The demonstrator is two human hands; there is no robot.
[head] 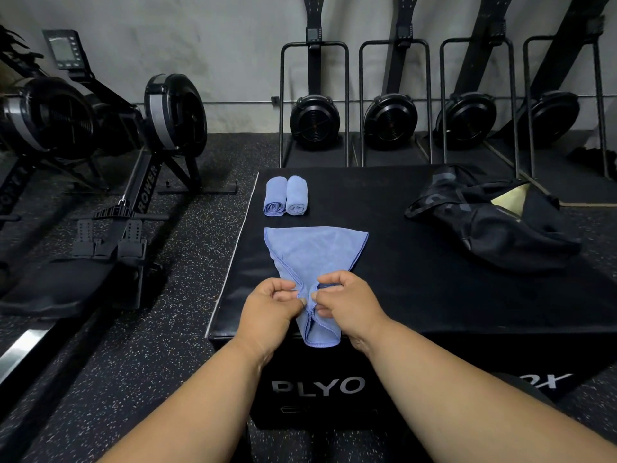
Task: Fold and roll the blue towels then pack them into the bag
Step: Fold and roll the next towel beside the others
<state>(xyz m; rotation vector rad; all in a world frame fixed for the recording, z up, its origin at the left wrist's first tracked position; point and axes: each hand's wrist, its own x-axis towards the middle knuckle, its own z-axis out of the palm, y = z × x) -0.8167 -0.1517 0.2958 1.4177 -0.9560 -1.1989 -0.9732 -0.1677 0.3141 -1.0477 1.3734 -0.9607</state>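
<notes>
Left hand point(272, 304) and right hand point(347, 300) pinch the blue towel's point(315, 252) near end; its long axis runs away across the worktop point(384, 279)

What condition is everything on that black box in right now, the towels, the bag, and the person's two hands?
Flat towel: partly folded, its near end bunched and hanging over the box edge.
Two rolled towels: rolled up, lying side by side, touching.
Bag: slumped on the box, mouth open, pale lining showing.
Left hand: pinching the flat towel's near end.
Right hand: pinching the same end.
Box: upright, holding all.
</notes>
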